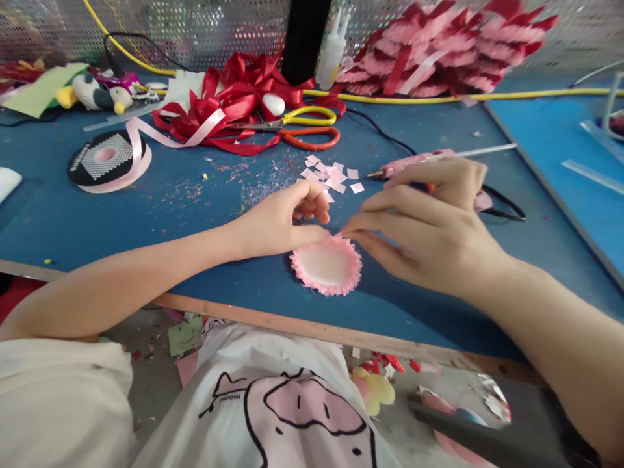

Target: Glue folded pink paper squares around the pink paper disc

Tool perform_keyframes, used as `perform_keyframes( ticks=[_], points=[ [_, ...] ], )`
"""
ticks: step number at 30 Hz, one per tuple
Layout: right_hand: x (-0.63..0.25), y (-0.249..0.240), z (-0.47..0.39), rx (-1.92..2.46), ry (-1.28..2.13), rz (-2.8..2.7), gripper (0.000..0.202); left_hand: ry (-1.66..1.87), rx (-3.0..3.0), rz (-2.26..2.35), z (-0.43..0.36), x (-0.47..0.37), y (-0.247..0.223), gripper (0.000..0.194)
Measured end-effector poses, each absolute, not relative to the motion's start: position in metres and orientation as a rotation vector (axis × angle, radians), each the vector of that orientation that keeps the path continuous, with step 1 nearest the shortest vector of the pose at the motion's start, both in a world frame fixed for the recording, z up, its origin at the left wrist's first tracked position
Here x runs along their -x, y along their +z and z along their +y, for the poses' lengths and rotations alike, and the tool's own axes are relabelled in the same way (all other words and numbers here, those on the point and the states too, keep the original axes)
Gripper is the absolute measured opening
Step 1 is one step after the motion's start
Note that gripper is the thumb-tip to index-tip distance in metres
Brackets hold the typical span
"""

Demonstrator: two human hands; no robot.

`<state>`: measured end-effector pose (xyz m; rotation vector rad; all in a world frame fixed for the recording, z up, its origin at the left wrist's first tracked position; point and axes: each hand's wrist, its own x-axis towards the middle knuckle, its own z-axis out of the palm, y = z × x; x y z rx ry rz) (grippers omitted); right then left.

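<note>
Round white disc with fuzzy pink rim (327, 265) lies on the blue tabletop (244, 286). Left hand (285, 221): thumb on disc's far rim, fingers loosely curled. Right hand (429, 227): fingertips pinched narrow there (can't tell on what). Translucent plastic nozzle bottle (331, 60) stands at back, contents unclear. Wooden front edge (253, 317) runs near the disc; leftward, tabletop extends to a black-and-white ribbon spool (88, 159), label unreadable. White printed garment (219, 364) reads "momi".

Black lettering (231, 395) on the white garment (219, 364) seems to read "momi". Print on the ribbon spool (90, 162) is too small to read.
</note>
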<state>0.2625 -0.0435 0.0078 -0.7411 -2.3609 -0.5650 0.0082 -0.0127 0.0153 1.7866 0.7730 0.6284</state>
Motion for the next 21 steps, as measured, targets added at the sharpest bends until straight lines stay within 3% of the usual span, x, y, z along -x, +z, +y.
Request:
perform_keyframes(
  ticks=[8,21],
  points=[
    [-0.2572,0.0134,-0.0516,0.656,-0.558,-2.520,0.019,0.344,-2.193,0.822,-0.0201,-0.0068,0.0213,0.044],
    [-0.2540,0.0181,-0.0525,0.565,-0.902,-2.559,0.014,0.332,-2.199,0.795,-0.0170,-0.0067,0.0183,0.046]
  ],
)
